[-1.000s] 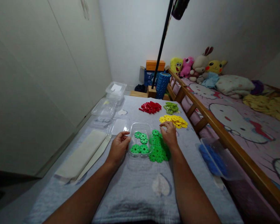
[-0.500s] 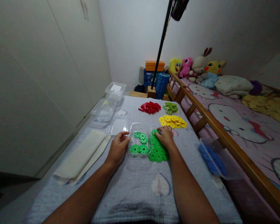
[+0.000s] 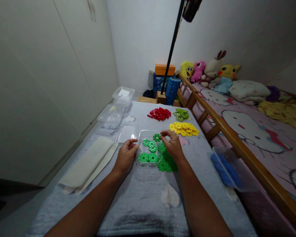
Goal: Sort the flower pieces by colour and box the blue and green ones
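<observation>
A clear plastic container (image 3: 148,163) stands in front of me with several green flower-shaped discs (image 3: 144,157) inside. At its left side, my left hand (image 3: 126,154) has thumb and fingers closed on the rim. Above the container's far right corner, my right hand (image 3: 172,144) pinches one green disc (image 3: 157,137) by its edge. Below that hand, a pile of green discs (image 3: 166,163) lies against the container's right side, partly hidden by my hand and forearm.
Piles of yellow discs (image 3: 184,129), red pieces (image 3: 160,114) and light-green pieces (image 3: 181,114) lie farther back. On the left are clear lidded boxes (image 3: 111,113), a lid (image 3: 126,133) and folded cream cloth (image 3: 88,163). A box of blue pieces (image 3: 225,169) sits by the wooden bed rail (image 3: 219,123).
My right hand has lifted a green disc from the pile and moved it left over the container's edge. My left hand keeps its place at the container.
</observation>
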`<state>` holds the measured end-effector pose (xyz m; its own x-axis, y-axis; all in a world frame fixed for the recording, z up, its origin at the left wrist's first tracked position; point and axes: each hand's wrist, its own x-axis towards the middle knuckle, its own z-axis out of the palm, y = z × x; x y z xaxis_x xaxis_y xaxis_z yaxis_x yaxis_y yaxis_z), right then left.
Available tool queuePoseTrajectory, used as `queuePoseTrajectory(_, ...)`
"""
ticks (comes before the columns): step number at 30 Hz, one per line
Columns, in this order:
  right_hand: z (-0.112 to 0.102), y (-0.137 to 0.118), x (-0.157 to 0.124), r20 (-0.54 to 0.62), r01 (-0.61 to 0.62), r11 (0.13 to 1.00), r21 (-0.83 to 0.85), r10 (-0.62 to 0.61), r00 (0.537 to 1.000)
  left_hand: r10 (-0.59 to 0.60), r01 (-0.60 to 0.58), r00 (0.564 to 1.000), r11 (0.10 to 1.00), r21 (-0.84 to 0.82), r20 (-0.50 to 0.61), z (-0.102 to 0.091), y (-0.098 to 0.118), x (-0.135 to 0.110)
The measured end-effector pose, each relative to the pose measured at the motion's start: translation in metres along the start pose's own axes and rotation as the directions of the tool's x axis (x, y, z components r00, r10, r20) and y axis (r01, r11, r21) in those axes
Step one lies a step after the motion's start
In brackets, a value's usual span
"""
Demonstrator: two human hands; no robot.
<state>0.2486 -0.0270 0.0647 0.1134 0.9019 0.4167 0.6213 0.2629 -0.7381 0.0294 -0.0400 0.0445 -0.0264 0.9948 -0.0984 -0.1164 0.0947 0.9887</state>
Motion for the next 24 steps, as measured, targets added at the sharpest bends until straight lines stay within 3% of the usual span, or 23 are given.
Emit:
queuePoseTrajectory(5,0.016,-0.024,-0.010,0.233,0.107,0.985,-0.136,-0.073,0.970,-0.002,0.002,1.000,1.000,0.008,0.004,0.000,-0.002,0.001)
queuePoseTrajectory(9,0.023,-0.025,-0.013,0.320,0.164,0.970,-0.180,-0.100,0.942,-0.007,0.007,1.000,1.000,-0.007,0.012,0.000,-0.002,0.001)
queuePoseTrajectory(12,0.018,-0.018,-0.010,0.276,0.156,0.968,-0.198,-0.097,0.956,-0.013,0.013,1.000,1.000,-0.005,0.013,0.000,-0.002,0.001)
queuePoseTrajectory(14,0.009,-0.010,-0.006,0.182,0.117,0.970,-0.212,-0.079,0.980,-0.012,0.013,1.000,1.000,-0.007,0.010,0.000,-0.002,0.000)
queuePoseTrajectory(19,-0.018,0.024,0.007,-0.007,-0.093,0.936,-0.340,0.097,0.995,-0.009,0.009,1.000,1.000,-0.013,0.007,0.000,-0.002,0.001)
queuePoseTrajectory(21,-0.026,0.038,0.009,0.006,-0.188,0.895,-0.404,0.208,0.978,-0.010,0.010,1.000,1.000,-0.010,0.008,-0.001,-0.003,0.002)
queuePoseTrajectory(24,-0.032,0.054,0.008,0.127,-0.249,0.868,-0.430,0.331,0.935,-0.009,0.009,1.000,1.000,-0.015,0.006,-0.001,-0.005,0.003)
